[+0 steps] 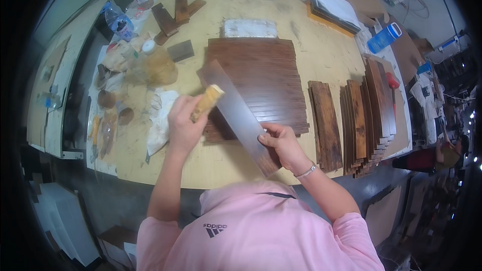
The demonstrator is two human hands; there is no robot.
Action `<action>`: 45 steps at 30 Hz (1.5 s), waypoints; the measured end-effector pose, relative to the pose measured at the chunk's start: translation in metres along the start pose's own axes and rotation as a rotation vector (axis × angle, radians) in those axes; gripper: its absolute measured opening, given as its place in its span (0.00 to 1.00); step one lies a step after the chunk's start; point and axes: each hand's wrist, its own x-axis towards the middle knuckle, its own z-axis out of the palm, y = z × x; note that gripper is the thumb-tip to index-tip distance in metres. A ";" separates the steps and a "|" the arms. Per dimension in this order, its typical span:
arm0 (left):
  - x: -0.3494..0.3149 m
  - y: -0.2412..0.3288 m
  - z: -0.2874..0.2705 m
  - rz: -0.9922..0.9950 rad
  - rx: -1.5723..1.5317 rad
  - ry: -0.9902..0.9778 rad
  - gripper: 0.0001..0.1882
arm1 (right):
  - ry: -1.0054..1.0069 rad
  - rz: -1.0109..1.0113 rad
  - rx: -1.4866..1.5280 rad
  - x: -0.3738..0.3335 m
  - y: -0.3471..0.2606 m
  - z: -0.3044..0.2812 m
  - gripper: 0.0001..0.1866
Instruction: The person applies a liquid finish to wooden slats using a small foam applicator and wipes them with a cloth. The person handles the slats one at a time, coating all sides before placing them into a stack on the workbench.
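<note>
My left hand [185, 120] is closed round a yellow-brown block [208, 101] with a pale end, held at the left edge of a wood plank; whether they touch I cannot tell. My right hand [282, 145] grips that dark brown wood plank [237, 115] near its lower end, thumb on top. The plank slants from upper left to lower right, and its face shines with reflected light. Behind it lies a broad panel of narrow dark brown strips [256, 75], partly covered by the plank.
Brown planks [325, 125] and stacked boards [356, 120] stand on the right. A white cloth [161, 120], a jar of amber liquid [158, 68] and plastic bottles [118, 22] are on the left. A wrapped white block [249, 28] sits behind the panel. A blue bottle [384, 38] lies at right.
</note>
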 end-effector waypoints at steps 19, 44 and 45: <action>0.034 -0.020 -0.049 -0.007 -0.015 -0.206 0.19 | 0.038 -0.086 -0.314 -0.044 0.016 -0.048 0.19; 0.020 0.031 -0.024 -0.054 -0.295 -0.008 0.18 | -0.284 0.371 0.481 -0.053 0.025 -0.044 0.20; 0.012 0.057 -0.015 0.094 -0.302 -0.033 0.17 | -0.247 0.402 0.555 -0.050 0.028 -0.040 0.19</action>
